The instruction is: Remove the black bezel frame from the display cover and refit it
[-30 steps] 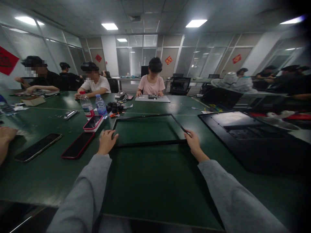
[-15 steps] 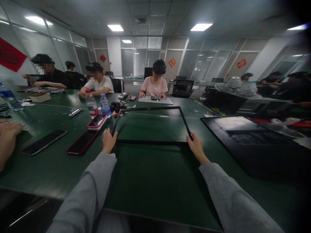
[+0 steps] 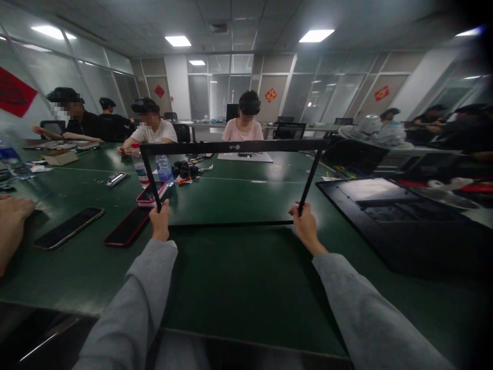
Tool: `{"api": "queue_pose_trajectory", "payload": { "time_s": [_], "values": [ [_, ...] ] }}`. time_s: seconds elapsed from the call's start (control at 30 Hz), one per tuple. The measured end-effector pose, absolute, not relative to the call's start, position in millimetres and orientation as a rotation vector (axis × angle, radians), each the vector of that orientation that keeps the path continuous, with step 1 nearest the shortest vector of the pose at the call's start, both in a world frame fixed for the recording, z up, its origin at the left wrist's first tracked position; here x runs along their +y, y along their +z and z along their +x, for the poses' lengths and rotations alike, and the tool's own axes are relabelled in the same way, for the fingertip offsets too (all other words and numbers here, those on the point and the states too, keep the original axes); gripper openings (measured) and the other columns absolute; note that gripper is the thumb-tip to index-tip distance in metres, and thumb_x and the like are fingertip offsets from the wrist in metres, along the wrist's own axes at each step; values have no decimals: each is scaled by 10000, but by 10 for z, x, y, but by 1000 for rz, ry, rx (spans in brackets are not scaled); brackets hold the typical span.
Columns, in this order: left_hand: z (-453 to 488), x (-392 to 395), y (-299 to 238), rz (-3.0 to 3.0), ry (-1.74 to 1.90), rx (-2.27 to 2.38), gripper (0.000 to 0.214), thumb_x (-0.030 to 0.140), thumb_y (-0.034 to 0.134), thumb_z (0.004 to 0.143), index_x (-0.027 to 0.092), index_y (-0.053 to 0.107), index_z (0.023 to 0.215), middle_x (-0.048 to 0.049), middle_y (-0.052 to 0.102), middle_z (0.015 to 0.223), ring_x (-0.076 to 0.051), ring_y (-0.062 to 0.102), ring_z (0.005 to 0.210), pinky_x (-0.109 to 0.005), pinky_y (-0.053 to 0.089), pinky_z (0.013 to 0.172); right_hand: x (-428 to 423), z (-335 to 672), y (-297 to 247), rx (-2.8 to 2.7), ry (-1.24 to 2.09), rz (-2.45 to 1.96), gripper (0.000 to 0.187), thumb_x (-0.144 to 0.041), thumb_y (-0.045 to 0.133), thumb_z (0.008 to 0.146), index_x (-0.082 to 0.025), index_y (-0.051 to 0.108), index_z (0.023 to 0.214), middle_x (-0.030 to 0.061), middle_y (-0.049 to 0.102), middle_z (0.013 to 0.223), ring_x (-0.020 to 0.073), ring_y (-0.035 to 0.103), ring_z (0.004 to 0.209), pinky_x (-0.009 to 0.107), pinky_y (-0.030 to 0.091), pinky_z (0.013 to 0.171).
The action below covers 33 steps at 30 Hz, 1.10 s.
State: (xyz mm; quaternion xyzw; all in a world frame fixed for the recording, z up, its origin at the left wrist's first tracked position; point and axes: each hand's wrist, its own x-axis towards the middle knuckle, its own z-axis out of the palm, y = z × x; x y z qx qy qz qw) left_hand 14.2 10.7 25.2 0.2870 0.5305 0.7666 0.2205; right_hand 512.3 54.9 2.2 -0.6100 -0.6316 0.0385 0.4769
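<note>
A thin black monitor bezel [image 3: 204, 147], an open rectangular frame, is held in front of me over the table. Its wide bar with an upside-down LG logo is raised at the top, and the narrow bar is low and nearer me. My left hand [image 3: 160, 222] is closed round the left side bar, close to its lower end. On the opposite side bar my right hand [image 3: 305, 223] is closed in the same way. Through the bezel's opening the green table [image 3: 231, 198] shows. Beside my left hand lies a phone with a red edge [image 3: 128, 226].
To the right lies a large black panel [image 3: 385, 231]. A second phone [image 3: 69, 227], a pink-edged phone on a white box [image 3: 151, 195], two bottles [image 3: 165, 169] and dark cables [image 3: 187, 168] are on the left. Another person's hand [image 3: 15, 210] rests at the far left. Several people sit around.
The bezel has tilted up: its far, logo-bearing bar has risen and looks wider and nearer. My hands stay on the side bars, with the left shifted slightly left.
</note>
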Motion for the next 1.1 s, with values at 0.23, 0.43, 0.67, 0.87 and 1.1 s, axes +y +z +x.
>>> {"api": "queue_pose_trajectory", "payload": {
  "time_s": [0.23, 0.43, 0.67, 0.87, 1.1],
  "values": [
    [171, 123, 214, 894, 2110, 1483, 395, 427, 698, 707, 209, 398, 573, 95, 340, 466, -55, 306, 449, -221, 231, 457, 576, 5136, 5, -1547, 130, -1461, 544, -685, 338, 939, -202, 494, 1132, 103, 702, 906, 244, 656, 773, 379, 489, 758],
    [198, 113, 179, 1041, 1958, 1487, 444, 457, 689, 741, 209, 382, 538, 76, 339, 470, -63, 318, 460, -220, 261, 471, 646, 5172, -61, -1539, 223, -1480, 476, -634, 383, 923, -206, 475, 1111, 107, 688, 898, 251, 650, 748, 404, 508, 729],
    [182, 134, 137, 1047, 1778, 1498, 446, 584, 686, 723, 183, 525, 613, 44, 456, 520, -86, 449, 482, -224, 372, 503, 761, 5254, -186, -1569, 255, -1484, 352, -514, 450, 882, -215, 474, 1066, 114, 667, 936, 265, 663, 855, 446, 522, 819],
    [176, 137, 137, 1037, 1727, 1552, 498, 651, 673, 720, 169, 561, 660, 22, 510, 553, -102, 497, 497, -237, 429, 517, 735, 5233, -145, -1567, 257, -1503, 399, -568, 446, 887, -211, 488, 1060, 118, 669, 945, 266, 650, 840, 455, 512, 826],
    [220, 60, 209, 1084, 1748, 1693, 508, 666, 594, 807, 177, 567, 670, 14, 499, 527, -110, 458, 447, -236, 369, 446, 708, 5219, -100, -1551, 285, -1516, 453, -611, 392, 913, -204, 513, 1071, 103, 675, 885, 256, 640, 804, 426, 500, 800]
  ]
}}
